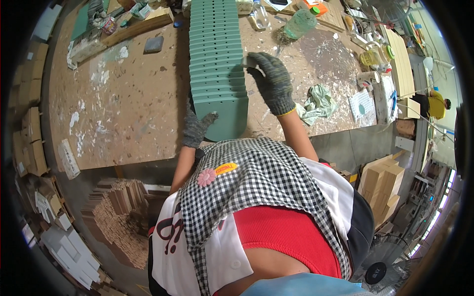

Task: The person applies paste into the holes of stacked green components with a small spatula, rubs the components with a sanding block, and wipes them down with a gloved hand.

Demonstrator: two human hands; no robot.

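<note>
Stretching from near to far across the tabletop (123, 123), a row of flat green boards (216, 61) lies overlapped like shingles, each showing a thin edge and small dark holes. Its long axis runs straight away from the worker, and the nearest board (227, 118) shows more of its face than the others, its rounded near end close to the worker's apron (256, 167).

The left hand (196, 127), in a dark knit glove, is the nearer one to this end. It sits at the near left edge, thumb laid over the board's face and pointing right; its fingers run along the edge, partly hidden, so I cannot tell whether they clamp the board.

The right hand (275, 84), gloved alike, is farther along, on the right side, with the row directly to its left. Its forearm angles far and left, the wrist is bent, and the fingers curl toward the row's edge. A gap shows between thumb and forefinger, but I cannot tell whether the pale tip there is something pinched.

Right of that hand lies a crumpled pale green cloth (318, 103); beyond, toward the far side, stands a green-capped bottle (301, 23).
</note>
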